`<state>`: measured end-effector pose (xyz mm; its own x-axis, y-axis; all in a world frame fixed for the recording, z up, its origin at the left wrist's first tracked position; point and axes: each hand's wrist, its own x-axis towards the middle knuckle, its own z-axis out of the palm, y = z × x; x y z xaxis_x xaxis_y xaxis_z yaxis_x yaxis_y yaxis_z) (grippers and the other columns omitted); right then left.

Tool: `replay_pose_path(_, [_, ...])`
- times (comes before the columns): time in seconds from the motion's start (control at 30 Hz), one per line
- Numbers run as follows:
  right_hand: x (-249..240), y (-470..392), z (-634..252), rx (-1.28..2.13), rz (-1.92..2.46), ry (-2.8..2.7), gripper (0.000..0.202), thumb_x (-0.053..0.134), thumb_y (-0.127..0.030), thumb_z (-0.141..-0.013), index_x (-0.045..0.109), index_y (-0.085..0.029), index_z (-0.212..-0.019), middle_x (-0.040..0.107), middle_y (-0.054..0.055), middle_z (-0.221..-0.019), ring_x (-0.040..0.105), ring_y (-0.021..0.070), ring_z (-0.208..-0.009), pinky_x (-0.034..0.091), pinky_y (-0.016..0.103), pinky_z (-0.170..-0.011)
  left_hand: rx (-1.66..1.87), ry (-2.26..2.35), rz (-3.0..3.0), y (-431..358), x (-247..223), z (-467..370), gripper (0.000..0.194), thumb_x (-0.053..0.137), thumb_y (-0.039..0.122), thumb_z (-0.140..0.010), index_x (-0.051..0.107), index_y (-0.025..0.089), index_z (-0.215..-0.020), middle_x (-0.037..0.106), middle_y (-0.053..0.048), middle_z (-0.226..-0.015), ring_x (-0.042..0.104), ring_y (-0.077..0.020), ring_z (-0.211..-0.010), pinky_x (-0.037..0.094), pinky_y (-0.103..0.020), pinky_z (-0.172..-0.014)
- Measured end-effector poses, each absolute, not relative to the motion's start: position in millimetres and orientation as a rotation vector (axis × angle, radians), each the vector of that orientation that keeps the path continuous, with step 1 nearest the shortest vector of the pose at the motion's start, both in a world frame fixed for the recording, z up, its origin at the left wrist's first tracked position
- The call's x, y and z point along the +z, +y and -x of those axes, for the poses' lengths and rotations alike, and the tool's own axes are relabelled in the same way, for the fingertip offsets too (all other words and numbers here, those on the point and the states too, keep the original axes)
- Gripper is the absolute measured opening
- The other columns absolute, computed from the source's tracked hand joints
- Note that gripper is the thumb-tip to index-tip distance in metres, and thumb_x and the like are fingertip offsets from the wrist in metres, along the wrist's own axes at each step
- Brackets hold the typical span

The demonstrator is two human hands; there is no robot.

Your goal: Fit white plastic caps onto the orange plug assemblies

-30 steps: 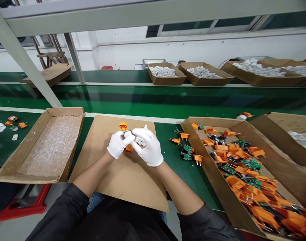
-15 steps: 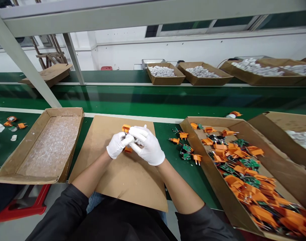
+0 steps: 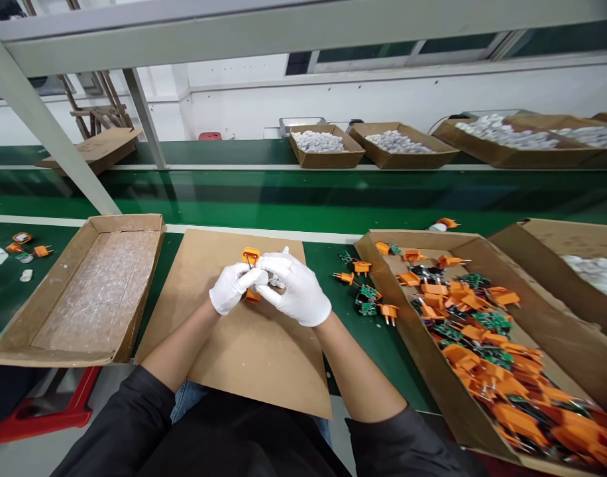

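Note:
Both hands wear white gloves and meet above a brown cardboard sheet [image 3: 244, 371]. My left hand [image 3: 228, 289] is closed, thumb and fingers pinching an orange plug housing [image 3: 250, 255] with dark wires, whose open end sticks up past the fingertips. My right hand [image 3: 298, 289] is curled against the left fingers, closed around the same work. A second orange piece [image 3: 252, 297] shows just below the fingers. What lies between the fingertips is mostly hidden by the gloves. Right of the sheet lie several loose orange plugs [image 3: 389, 311] with green circuit boards [image 3: 367, 299].
At right stands a cardboard box [image 3: 397, 331] of orange plugs and boards. A shallow box [image 3: 139, 298] is at left, near scattered orange parts [image 3: 42, 251]. Boxes of white pieces [image 3: 328, 159] line the far shelf beyond the green conveyor belt [image 3: 224, 199]. A metal post [image 3: 50, 119] slants at left.
The orange and white piece on the conveyor belt has moved left. My hands stay nearly in place, with the upper orange housing slightly more exposed. The view has shifted a little.

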<state>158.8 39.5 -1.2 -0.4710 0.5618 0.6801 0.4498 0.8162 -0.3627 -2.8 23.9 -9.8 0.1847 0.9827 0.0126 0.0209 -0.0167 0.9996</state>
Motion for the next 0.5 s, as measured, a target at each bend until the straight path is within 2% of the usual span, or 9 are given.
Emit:
replay_pose_path(0.13, [-6.4,40.2,-160.3,0.239,0.796,-2.056,0.032,0.061,-0.027,-0.082,0.06,-0.025,-0.114,0.073,0.007,-0.102,0.069,0.0251,-0.094,0.05,0.05,-0.096,1.078,1.041,-1.311,24.0,-8.7,2.2,0.037,0.057,0.052,-0.078,0.051,0.018,-0.064,0.047,0.002,-0.056,0.042,-0.0108,-0.054,0.037,-0.026,-0.052])
replay_pose_path(0.23, [-7.5,42.0,-161.2,0.232,0.719,-2.064,0.036,0.061,-0.026,-0.083,0.058,-0.026,-0.119,0.072,0.008,-0.109,0.069,0.0251,-0.099,0.051,0.049,-0.094,1.046,1.059,-1.34,23.8,-6.8,3.5,0.035,0.057,0.051,-0.077,0.053,0.018,-0.065,0.046,0.002,-0.054,0.042,-0.0112,-0.054,0.035,-0.027,-0.052])
replay_pose_path(0.3, [-6.1,43.5,-162.4,0.242,0.642,-2.094,0.03,0.061,-0.026,-0.084,0.061,-0.027,-0.114,0.072,0.008,-0.109,0.068,0.0242,-0.099,0.054,0.044,-0.089,1.0,1.089,-1.372,23.6,-6.7,5.5,0.034,0.058,0.048,-0.076,0.05,0.019,-0.061,0.043,0.003,-0.052,0.04,-0.0106,-0.053,0.033,-0.026,-0.051])
replay_pose_path(0.4, [-3.5,44.7,-164.1,0.279,0.623,-2.142,0.018,0.061,-0.028,-0.086,0.065,-0.028,-0.103,0.073,0.005,-0.094,0.069,0.0221,-0.088,0.055,0.042,-0.083,0.957,1.127,-1.411,23.8,-7.8,8.6,0.035,0.059,0.044,-0.075,0.045,0.019,-0.057,0.042,0.004,-0.051,0.038,-0.0099,-0.052,0.032,-0.026,-0.052])
replay_pose_path(0.5, [-3.5,43.8,-165.5,0.307,0.639,-2.138,0.012,0.061,-0.029,-0.087,0.066,-0.029,-0.098,0.073,0.003,-0.086,0.069,0.0208,-0.081,0.055,0.041,-0.08,0.975,1.006,-1.412,25.2,-9.1,8.9,0.036,0.059,0.048,-0.077,0.049,0.018,-0.059,0.046,0.002,-0.053,0.043,-0.0115,-0.056,0.038,-0.027,-0.057])
